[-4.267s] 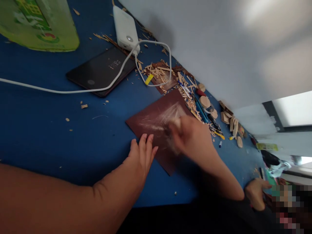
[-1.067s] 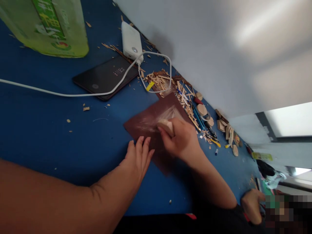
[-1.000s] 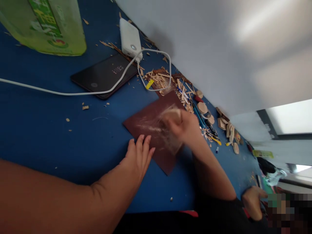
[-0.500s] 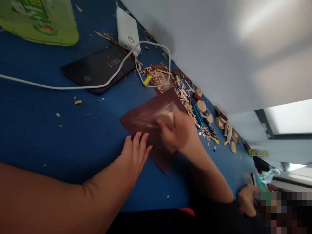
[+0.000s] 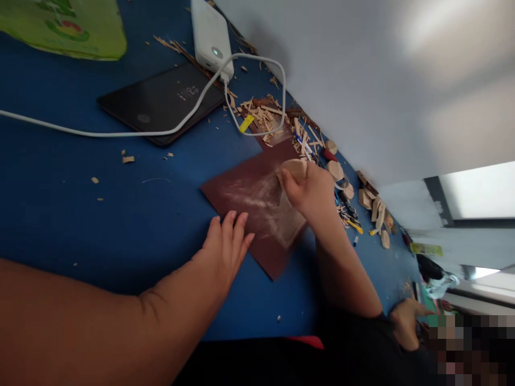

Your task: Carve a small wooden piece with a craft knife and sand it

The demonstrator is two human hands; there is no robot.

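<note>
A reddish-brown sheet of sandpaper (image 5: pixel 265 246) lies on the blue tabletop, streaked with pale dust. My left hand (image 5: pixel 227 244) rests flat, its outstretched fingertips on the sheet's near left edge. Closed around a pale wood piece with a rounded edge (image 5: pixel 295 170) is my right hand (image 5: pixel 311 190), over the right part of the sandpaper. The fingers and palm hide much of that wood piece.
A dark phone (image 5: pixel 156 102), a white power bank (image 5: pixel 212 40) with a looping cable and a green bag (image 5: pixel 76 32) lie at the upper left. Along the wall sit wood shavings (image 5: pixel 267 118), round wood pieces (image 5: pixel 335 170) and pens. Another person's hand (image 5: pixel 406 321) shows lower right.
My right hand has moved with the wood piece toward the right and slightly up across the sandpaper, uncovering more dusty streaks. My left hand stays on the sheet. The view has shifted slightly.
</note>
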